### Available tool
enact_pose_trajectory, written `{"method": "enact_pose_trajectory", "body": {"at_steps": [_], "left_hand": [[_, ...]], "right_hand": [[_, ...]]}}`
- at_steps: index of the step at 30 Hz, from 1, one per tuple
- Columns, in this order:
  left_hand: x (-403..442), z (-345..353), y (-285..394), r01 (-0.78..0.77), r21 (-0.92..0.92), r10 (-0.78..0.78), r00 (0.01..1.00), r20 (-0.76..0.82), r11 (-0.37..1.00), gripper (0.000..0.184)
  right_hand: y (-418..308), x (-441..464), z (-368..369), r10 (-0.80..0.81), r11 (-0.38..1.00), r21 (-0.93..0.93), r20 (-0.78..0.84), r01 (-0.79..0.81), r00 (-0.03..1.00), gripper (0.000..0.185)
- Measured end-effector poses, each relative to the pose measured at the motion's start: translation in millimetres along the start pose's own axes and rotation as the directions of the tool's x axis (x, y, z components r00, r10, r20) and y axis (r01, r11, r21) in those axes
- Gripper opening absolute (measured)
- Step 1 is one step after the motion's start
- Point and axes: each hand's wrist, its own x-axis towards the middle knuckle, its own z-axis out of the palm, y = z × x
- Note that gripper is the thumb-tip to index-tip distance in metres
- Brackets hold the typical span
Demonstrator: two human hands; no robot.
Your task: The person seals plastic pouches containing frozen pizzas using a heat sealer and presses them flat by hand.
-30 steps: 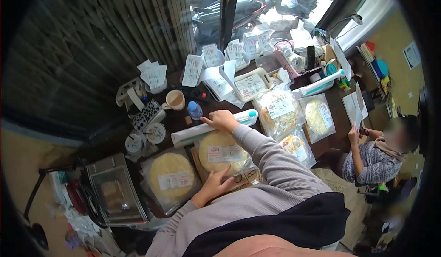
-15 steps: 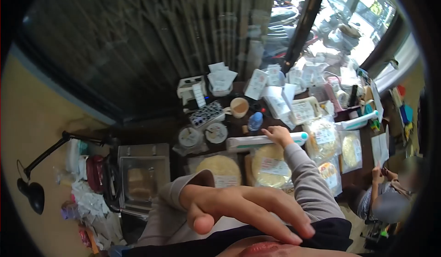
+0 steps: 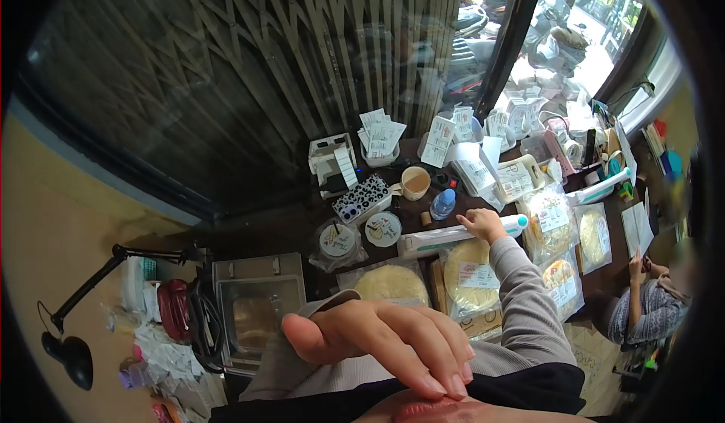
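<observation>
My right hand point(image 3: 482, 225) rests over the white bag sealer point(image 3: 432, 242) with teal trim, fingers bent on its top bar. Right below the sealer lies a bagged round flat base point(image 3: 458, 276) with a printed label. Another bagged pale round base point(image 3: 385, 283) is to its left, partly hidden by my left hand. Close to the camera, my left hand point(image 3: 393, 336) is raised with its thumb apart and fingers stretched, fingertips touching my face at the bottom edge. It holds nothing. A small blue-capped bottle point(image 3: 442, 204) stands just beyond the sealer.
Behind are a cup of brown drink point(image 3: 415, 183), two round-lidded tubs point(image 3: 383, 228) and label stacks point(image 3: 384, 137). More bagged rounds point(image 3: 550, 219) and a second sealer point(image 3: 600, 189) lie right. A clear-lidded box point(image 3: 258, 310) and black lamp point(image 3: 75, 359) are left. Another person point(image 3: 646, 310) holds paper.
The camera view has tilted, shifting the table right and slightly down in the picture. My left hand's fingers have drawn in to my face. The right hand stays on the sealer.
</observation>
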Motion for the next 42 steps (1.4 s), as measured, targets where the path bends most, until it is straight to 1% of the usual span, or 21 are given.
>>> {"method": "enact_pose_trajectory", "body": {"at_steps": [3, 6, 9, 12, 15, 17, 18, 20, 22, 25, 28, 31, 33, 36, 42], "left_hand": [[-2.9, -7.6, 1.9, -0.008, -0.036, 0.008, 1.0, -0.011, 0.999, 0.106], [-5.3, -8.5, 14.6, 0.168, 0.003, -0.167, 0.983, -0.081, 0.986, 0.092], [-7.0, -16.0, 11.6, 0.141, 0.053, -0.138, 0.989, -0.048, 0.989, 0.092], [-3.4, -17.9, -4.6, -0.021, -0.011, 0.02, 1.0, -0.011, 1.0, 0.107], [-2.5, -36.4, -5.8, 0.087, 0.018, -0.089, 0.98, 0.176, 0.996, 0.108], [-1.6, -37.0, -8.9, 0.104, 0.0, -0.103, 0.981, 0.165, 0.995, 0.107], [-1.2, -37.1, -11.1, 0.11, -0.01, -0.107, 0.981, 0.161, 0.994, 0.107], [-4.0, -34.7, -14.9, 0.093, -0.056, -0.088, 0.992, 0.095, 0.994, 0.107], [-9.9, -34.1, -14.8, 0.096, -0.088, -0.093, 0.995, 0.039, 0.991, 0.106], [-11.5, -35.9, -13.9, 0.079, -0.077, -0.078, 0.997, 0.018, 0.994, 0.106], [-6.1, -25.9, -9.7, 0.054, -0.102, -0.065, 0.993, -0.102, 0.993, 0.105], [-8.5, -30.9, 1.6, 0.182, -0.028, -0.184, 0.979, -0.091, 0.983, 0.09], [-9.3, -31.6, 2.5, 0.175, -0.028, -0.177, 0.979, -0.098, 0.984, 0.09], [-10.4, -32.8, 6.1, 0.181, -0.015, -0.182, 0.977, -0.111, 0.983, 0.089], [-11.6, -36.4, 12.8, 0.174, 0.017, -0.171, 0.977, -0.124, 0.985, 0.088]], "right_hand": [[1.1, 0.6, 0.3, 0.01, 1.0, 0.0, 0.013, -0.01, 1.0, 0.06], [0.5, 1.3, -0.4, 0.014, 1.0, 0.006, 0.025, -0.015, 1.0, 0.061], [-0.3, 0.5, -2.3, 0.01, 1.0, 0.014, 0.02, -0.011, 1.0, 0.059], [-0.9, 1.4, -0.2, -0.014, 1.0, 0.02, -0.005, 0.014, 1.0, 0.057], [0.8, 1.2, 0.1, -0.02, 1.0, 0.023, -0.012, 0.02, 1.0, 0.056], [2.0, 0.5, -0.4, -0.024, 0.999, 0.024, 0.002, 0.024, 1.0, 0.056], [4.4, 1.1, 2.7, -0.024, 0.999, 0.025, -0.017, 0.025, 1.0, 0.057], [3.8, 0.3, 3.6, -0.02, 1.0, 0.023, -0.05, 0.021, 0.999, 0.06], [1.6, 0.0, 0.1, -0.001, 1.0, 0.004, -0.006, 0.001, 1.0, 0.057], [2.1, 2.1, -1.3, -0.006, 1.0, 0.0, 0.021, 0.006, 1.0, 0.056], [2.1, 1.4, -1.4, -0.001, 1.0, 0.007, 0.029, 0.001, 1.0, 0.055], [1.4, 2.8, -1.8, 0.008, 1.0, 0.003, 0.033, -0.008, 0.999, 0.055], [1.8, 1.9, -0.7, 0.004, 1.0, -0.001, 0.019, -0.004, 1.0, 0.054], [3.5, 2.3, 2.2, -0.02, 1.0, 0.012, -0.019, 0.02, 1.0, 0.063], [1.4, 2.2, 0.1, 0.001, 1.0, 0.011, 0.005, -0.001, 1.0, 0.062]]}}
